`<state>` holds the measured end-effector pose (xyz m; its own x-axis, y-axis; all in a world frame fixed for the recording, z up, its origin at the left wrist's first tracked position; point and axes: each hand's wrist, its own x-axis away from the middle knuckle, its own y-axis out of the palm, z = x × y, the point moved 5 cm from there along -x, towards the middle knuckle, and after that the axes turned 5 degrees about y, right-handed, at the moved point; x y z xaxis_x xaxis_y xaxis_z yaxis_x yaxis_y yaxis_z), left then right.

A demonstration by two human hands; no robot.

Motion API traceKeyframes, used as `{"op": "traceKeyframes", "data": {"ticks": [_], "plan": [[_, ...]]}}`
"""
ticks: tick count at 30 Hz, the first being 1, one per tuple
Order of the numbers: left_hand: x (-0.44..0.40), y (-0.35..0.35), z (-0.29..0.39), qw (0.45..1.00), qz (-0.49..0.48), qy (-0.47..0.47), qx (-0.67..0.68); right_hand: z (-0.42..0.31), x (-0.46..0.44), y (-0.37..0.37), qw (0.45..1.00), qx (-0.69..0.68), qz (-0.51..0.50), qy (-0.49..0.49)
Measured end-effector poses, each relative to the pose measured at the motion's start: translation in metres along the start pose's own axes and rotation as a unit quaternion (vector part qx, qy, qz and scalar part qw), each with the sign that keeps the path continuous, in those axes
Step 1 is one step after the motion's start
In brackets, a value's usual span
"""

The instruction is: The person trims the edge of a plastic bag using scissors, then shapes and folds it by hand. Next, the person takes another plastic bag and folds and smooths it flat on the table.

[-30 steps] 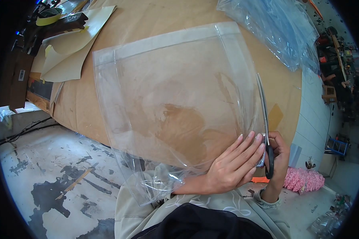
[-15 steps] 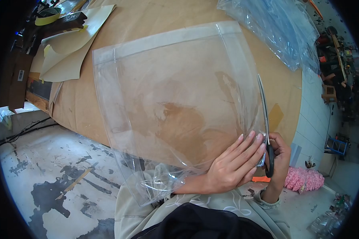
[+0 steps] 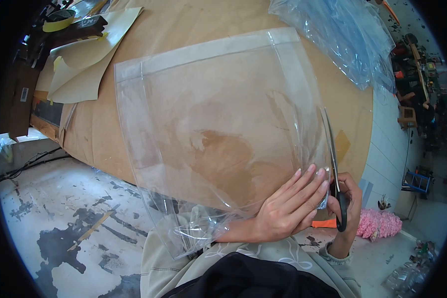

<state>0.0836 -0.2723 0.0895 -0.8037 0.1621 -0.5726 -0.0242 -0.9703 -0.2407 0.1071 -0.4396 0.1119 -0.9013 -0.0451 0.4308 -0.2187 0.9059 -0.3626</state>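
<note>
A clear plastic sheet (image 3: 184,114) with folded seams along its edges is spread over the brown paper-covered table (image 3: 184,20). My left hand (image 3: 288,208) lies flat on its lower right corner, fingers stretched out and close together. The near left part of the sheet hangs crumpled over my forearm and lap. In my right hand (image 3: 351,198) are black-handled scissors (image 3: 331,144), gripped at the handles. Their long blades are slightly apart and point away from me along the sheet's right edge. Whether the blades touch the plastic I cannot tell.
Blue-tinted plastic film (image 3: 342,39) is heaped at the far right. Cream paper (image 3: 94,54) and a yellow tape roll (image 3: 59,21) are at the far left. A pink fluffy bundle (image 3: 380,223) sits at right. In the right background, a person is near a wooden stool (image 3: 407,116).
My right hand has drawn the scissors back a little toward me, and their blades have parted slightly. My left hand stays nearly in place on the plastic.
</note>
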Motion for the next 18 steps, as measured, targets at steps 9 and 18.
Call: {"op": "traceKeyframes", "data": {"ticks": [9, 18], "plan": [[0.002, -0.001, -0.001, 1.0, 0.011, 0.003, 0.018, -0.017, -0.029, 0.01, 0.998, 0.044, 0.032, -0.015], [0.002, -0.001, -0.001, 1.0, 0.01, 0.015, 0.015, -0.021, -0.038, 0.017, 0.996, 0.042, 0.053, -0.051]]}}
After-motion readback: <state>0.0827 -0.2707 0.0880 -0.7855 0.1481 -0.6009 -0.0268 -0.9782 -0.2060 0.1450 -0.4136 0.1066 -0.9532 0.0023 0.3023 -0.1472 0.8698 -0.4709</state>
